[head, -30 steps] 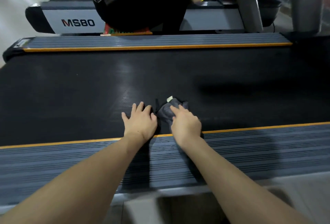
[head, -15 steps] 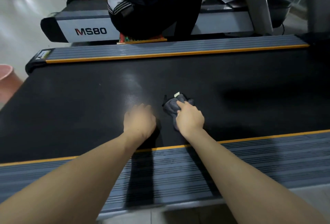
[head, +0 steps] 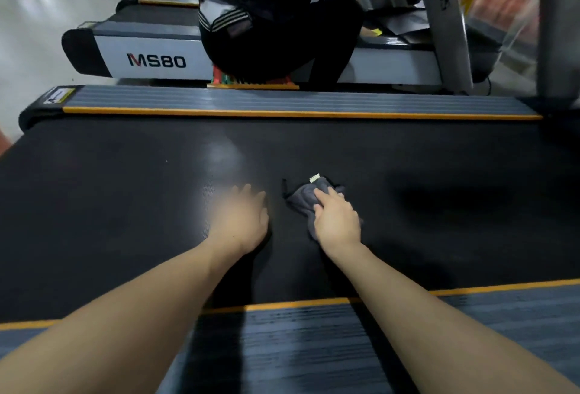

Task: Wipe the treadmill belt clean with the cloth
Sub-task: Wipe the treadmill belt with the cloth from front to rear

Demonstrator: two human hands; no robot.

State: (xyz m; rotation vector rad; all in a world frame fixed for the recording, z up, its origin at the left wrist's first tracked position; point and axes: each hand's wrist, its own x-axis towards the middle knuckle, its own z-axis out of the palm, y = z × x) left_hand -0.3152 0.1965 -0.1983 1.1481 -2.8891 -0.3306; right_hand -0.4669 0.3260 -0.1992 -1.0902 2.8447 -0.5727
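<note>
Pressing a bunched grey cloth [head: 303,202] flat against the treadmill belt [head: 125,205], the right hand [head: 337,222] lies over the cloth's near part with fingers mostly straight, holding it down rather than gripping it. The left hand [head: 243,221] sits just left of the cloth on the belt; it is blurred, so whether its fingers are spread or curled cannot be told. The likely trouble: a cloth this crumpled touches little surface, so a stroke could leave streaks, or the loose far edge could fold under and slip from beneath the palm. The cloth looks soft and dark grey, with a small pale tag [head: 314,178] at its far edge.
</note>
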